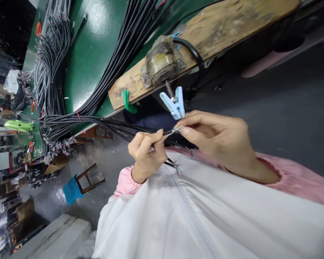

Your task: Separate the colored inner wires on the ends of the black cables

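Left hand: fingers closed on a black cable near its end, held in front of the body, clear of the desk. Right hand: thumb and fingertips pinched on that cable's thin coloured cores. More black cable ends with splayed cores hang below, between the hands and the white apron.

Just beyond the right hand: light-blue clothespin on the shaft of a tape-wrapped motor, which is mounted on a wooden board along the desk's near edge. Green clamp at the board's left end. Long black cable bundle runs across the desk, red tie near its left end. Far left: lime-green plastic item, dark marks on it too small to read.
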`<state>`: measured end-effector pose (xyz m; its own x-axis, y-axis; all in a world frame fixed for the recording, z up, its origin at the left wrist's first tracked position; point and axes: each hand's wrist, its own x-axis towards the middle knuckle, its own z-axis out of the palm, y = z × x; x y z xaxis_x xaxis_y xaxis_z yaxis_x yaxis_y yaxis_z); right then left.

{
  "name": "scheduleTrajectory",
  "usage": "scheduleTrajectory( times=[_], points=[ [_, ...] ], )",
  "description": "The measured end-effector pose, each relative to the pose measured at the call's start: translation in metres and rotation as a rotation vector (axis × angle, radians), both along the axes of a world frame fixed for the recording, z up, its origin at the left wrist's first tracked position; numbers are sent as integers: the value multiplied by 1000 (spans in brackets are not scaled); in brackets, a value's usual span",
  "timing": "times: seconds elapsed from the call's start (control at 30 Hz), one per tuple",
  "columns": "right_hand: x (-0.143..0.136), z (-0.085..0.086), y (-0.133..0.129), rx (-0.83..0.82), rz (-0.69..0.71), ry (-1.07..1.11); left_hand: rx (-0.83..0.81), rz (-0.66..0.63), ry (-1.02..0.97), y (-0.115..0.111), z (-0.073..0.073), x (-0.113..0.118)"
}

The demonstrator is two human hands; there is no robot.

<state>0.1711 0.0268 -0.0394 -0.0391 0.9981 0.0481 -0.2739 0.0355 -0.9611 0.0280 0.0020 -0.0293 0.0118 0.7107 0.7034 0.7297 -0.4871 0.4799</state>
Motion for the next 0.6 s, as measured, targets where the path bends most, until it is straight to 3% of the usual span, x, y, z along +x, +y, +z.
scheduleTrajectory(
  times=[0.23, 0.6],
  points=[
    [-2, -5, -4, -325, 85, 172, 10, 51, -11, -1, 1, 4],
    [-2, 0, 3, -704, 161, 421, 71, 78, 86, 2, -16, 4]
  ],
)
